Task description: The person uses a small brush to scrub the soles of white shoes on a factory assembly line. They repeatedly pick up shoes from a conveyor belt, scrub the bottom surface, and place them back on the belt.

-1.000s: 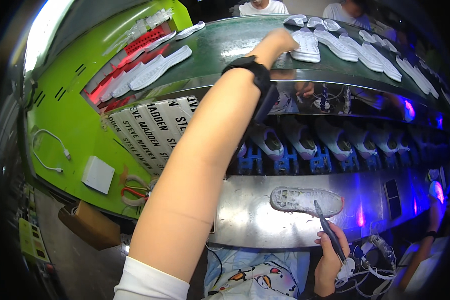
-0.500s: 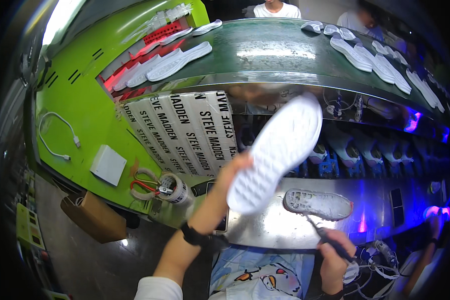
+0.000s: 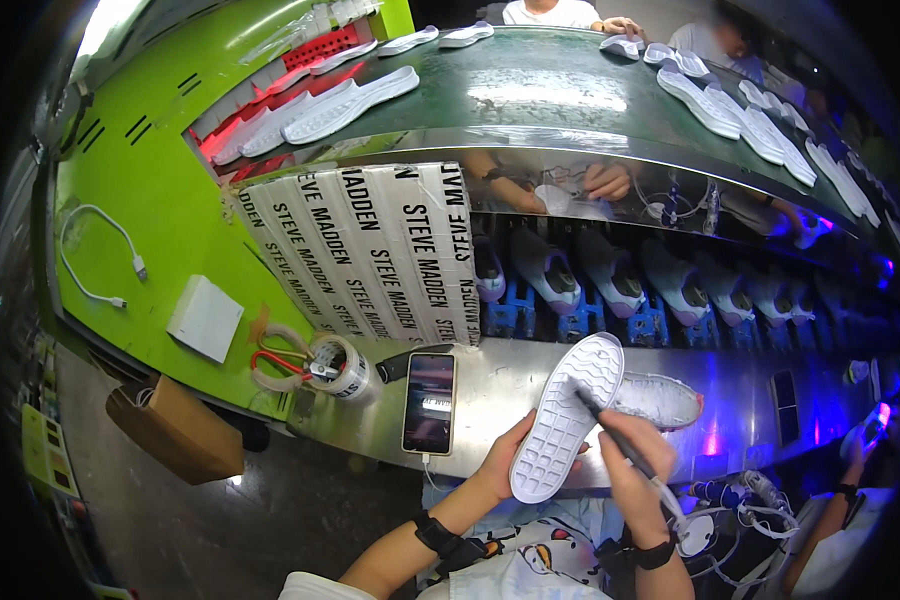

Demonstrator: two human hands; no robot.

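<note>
My left hand point(image 3: 503, 462) grips a white shoe sole point(image 3: 553, 440) by its left edge, tilted over the bench's front edge. The face toward me is a grid of square hollows, with wavy ridges at the far end. Wrapped round a dark pen-shaped tool point(image 3: 622, 440) with a cord, my right hand point(image 3: 638, 462) holds its tip at the sole's upper part; I cannot tell whether it touches. A second, greyish-white sole point(image 3: 662, 402) lies on the metal bench behind, partly hidden by the held one and my right hand.
A phone point(image 3: 429, 402) on a cable, a tape roll point(image 3: 344, 372) and red-handled scissors point(image 3: 275, 362) lie left. Behind stand a printed carton point(image 3: 370, 260) and a row of shoes point(image 3: 610, 275) on blue supports. White soles point(image 3: 350, 105) rest on the green belt point(image 3: 530, 75). Another person's arm point(image 3: 820, 530) is at right.
My left hand has brought the sole down and nearer to me. The tool's tip has moved from beside the bench sole to the held sole. The phone is now uncovered.
</note>
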